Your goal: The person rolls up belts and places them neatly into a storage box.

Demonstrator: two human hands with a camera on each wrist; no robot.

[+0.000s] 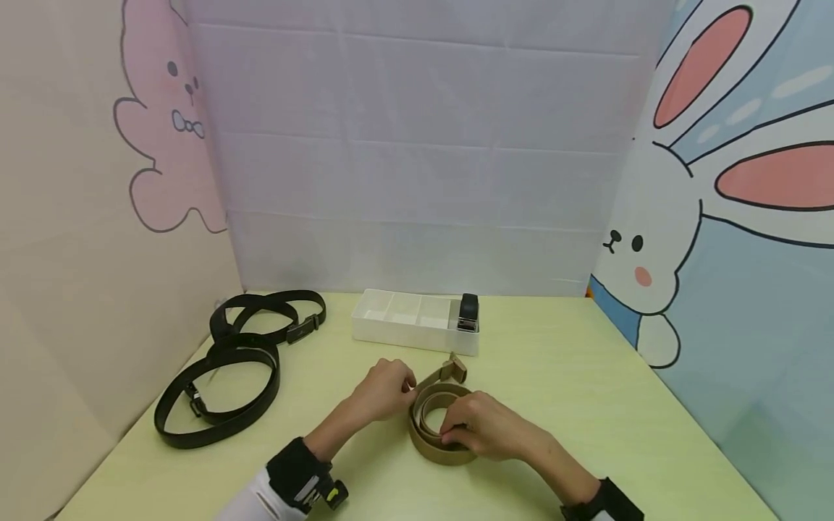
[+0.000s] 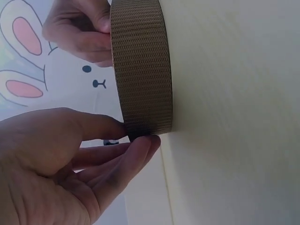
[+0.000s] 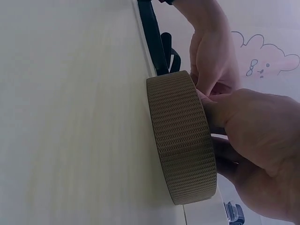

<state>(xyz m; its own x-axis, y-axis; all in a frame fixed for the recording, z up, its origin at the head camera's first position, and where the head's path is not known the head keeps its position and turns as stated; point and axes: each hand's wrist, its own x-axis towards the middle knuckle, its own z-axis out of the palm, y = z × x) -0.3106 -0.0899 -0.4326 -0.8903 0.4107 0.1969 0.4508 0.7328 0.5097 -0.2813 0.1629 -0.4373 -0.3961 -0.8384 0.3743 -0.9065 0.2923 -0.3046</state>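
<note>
A tan webbing belt (image 1: 435, 433) lies coiled on the yellow-green table (image 1: 560, 376), its buckle end (image 1: 454, 370) sticking out toward the back. My left hand (image 1: 405, 388) pinches the coil's outer left edge; in the left wrist view the thumb and fingertips (image 2: 143, 140) meet at the belt (image 2: 143, 70). My right hand (image 1: 454, 433) grips the near right side of the coil, fingers curled over its rim. The right wrist view has the belt (image 3: 183, 145) standing on edge against the right hand (image 3: 253, 154), with the left hand (image 3: 211, 56) behind it.
Two black belts lie looped at the left, one at the back (image 1: 267, 318) and one nearer (image 1: 218, 398). A white divided tray (image 1: 391, 325) stands behind the hands, with a rolled black belt (image 1: 468, 312) in its right compartment. Cloth walls enclose the table.
</note>
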